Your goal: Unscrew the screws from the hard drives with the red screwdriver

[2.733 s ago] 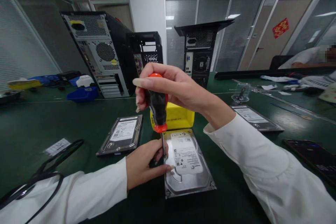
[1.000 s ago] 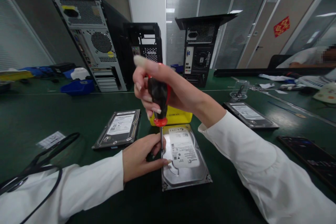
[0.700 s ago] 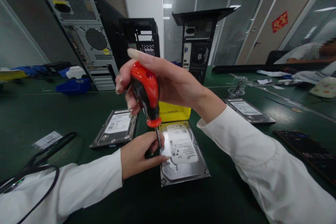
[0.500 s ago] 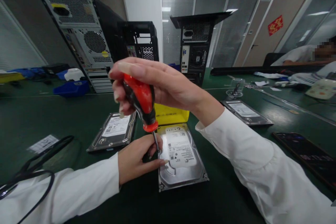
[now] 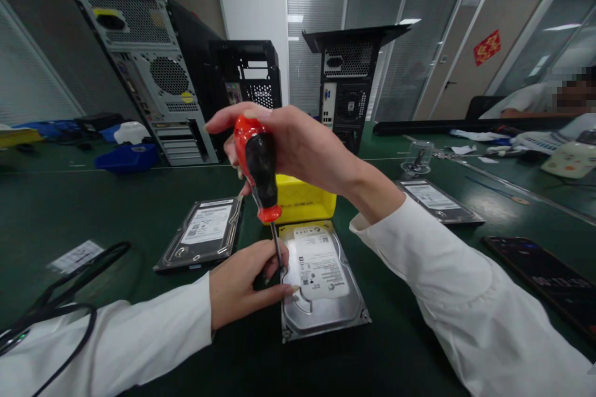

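A silver hard drive (image 5: 321, 304) with a white label lies flat in front of me. My left hand (image 5: 249, 279) grips its left edge, the thumb on top and the other fingers curled at the side. Above it, my right hand (image 5: 298, 142) holds a red and black screwdriver (image 5: 261, 173) by the handle, tilted a little from vertical. The steel shaft points down, and its tip meets the drive's left edge beside my left fingers. The exact spot under the tip is too small to make out. Behind the drive stands a yellow bin (image 5: 305, 198).
Other hard drives lie to the left (image 5: 205, 232) and right (image 5: 435, 201). A phone (image 5: 540, 273) rests at far right, a black cable (image 5: 88, 279) at left. Computer cases (image 5: 172, 74) and a blue bin (image 5: 128, 158) stand behind. Another person sits at the far right.
My right hand has shifted its grip, and the screwdriver handle has turned, showing more black now. The handle stands slightly more upright. My left hand and the drive have stayed put.
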`<state>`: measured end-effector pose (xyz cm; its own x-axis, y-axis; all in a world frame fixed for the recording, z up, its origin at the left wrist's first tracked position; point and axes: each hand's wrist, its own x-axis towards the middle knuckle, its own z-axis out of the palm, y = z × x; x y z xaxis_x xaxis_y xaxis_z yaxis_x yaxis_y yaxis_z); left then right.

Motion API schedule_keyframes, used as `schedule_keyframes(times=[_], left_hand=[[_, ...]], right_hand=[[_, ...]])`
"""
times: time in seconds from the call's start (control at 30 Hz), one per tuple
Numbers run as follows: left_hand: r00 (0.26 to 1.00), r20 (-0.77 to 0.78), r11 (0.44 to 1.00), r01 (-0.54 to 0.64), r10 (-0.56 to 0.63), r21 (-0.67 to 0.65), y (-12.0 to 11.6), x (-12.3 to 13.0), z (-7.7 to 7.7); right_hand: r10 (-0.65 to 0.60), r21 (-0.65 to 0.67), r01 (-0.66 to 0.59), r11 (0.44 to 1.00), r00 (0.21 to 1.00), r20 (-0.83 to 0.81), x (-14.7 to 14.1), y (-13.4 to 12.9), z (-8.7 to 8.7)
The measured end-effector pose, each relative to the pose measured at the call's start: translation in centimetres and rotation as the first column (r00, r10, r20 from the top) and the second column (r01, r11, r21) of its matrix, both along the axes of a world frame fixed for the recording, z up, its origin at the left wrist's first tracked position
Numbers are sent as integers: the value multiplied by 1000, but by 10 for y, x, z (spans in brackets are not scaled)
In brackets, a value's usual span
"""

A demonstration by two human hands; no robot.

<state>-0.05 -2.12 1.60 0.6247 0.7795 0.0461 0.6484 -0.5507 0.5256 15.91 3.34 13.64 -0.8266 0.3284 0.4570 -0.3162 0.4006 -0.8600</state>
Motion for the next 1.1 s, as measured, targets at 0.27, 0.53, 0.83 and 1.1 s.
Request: schedule_keyframes(times=[0.27, 0.53, 0.83, 1.1], left_hand=[[1000, 19, 999, 8, -8, 38, -1, 1, -2], [1000, 17, 1000, 7, -8, 28, 0, 0, -2], [1000, 16, 999, 15, -15, 36, 0, 0, -1], [1000, -4, 999, -5, 5, 45, -1, 0, -1]], right_hand=[[20, 78, -19, 997, 1000, -4, -3, 6, -5], [59, -1, -60, 998, 998, -27, -7, 3, -7], [110, -30, -108, 994, 991, 82, 4, 7, -2], [167, 34, -170, 985, 982, 85, 2, 4, -1]])
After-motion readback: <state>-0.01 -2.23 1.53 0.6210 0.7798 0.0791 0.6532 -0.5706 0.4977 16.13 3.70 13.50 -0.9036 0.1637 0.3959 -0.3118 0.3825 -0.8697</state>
